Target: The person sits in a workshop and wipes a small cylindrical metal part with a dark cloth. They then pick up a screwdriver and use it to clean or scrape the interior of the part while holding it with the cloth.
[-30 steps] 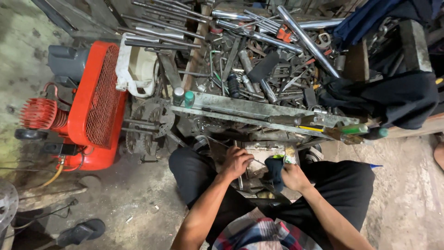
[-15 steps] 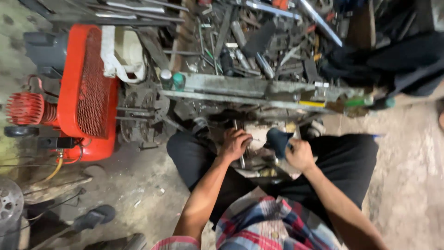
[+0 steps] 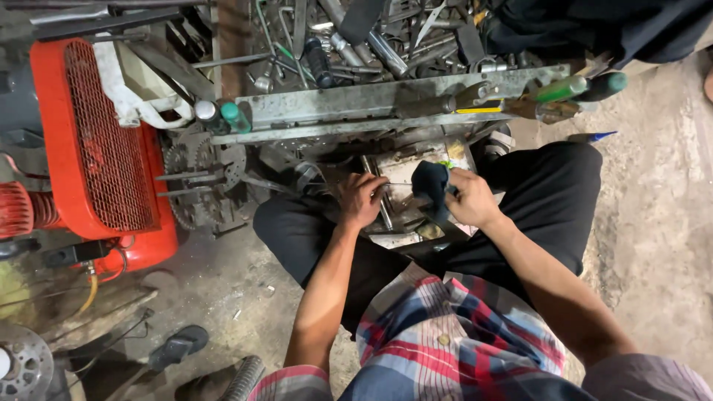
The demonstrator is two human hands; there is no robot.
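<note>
A: In the head view the right hand has its fingers closed on a dark rag, pressed onto the metal part between the knees.

B: The left hand grips its left edge. Best to brace it and rub firmly.

A: Beyond it runs a steel rail, the red compressor well left, on gritty concrete floor.

A repair workshop: beyond the fingers lies a heap of metal tools, a red compressor to their left, on a grimy concrete floor.
</note>
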